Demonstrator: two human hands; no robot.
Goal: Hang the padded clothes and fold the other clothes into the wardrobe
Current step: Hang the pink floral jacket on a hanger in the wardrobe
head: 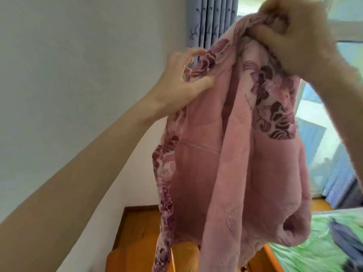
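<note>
A white wall fills the left of the room, and past it blue curtains hang beside a bright window. Down below runs an orange wooden floor, and at the lower right lies a bed under a green sheet with a dark blue garment lying on it.

In the middle of all this a padded pink jacket is held up in the air, well above the floor and the bed. Its plush pink lining faces outward, and the floral maroon-and-white outer fabric shows along the edges and near the top right. A sleeve opening gapes at the lower right. No label, brand tag or writing can be read anywhere on it.

The right hand is clenched round the bunched top of the jacket, carrying its weight. The left hand, arm stretched out, pinches the floral edge at the jacket's upper left between thumb and curled fingers.
</note>
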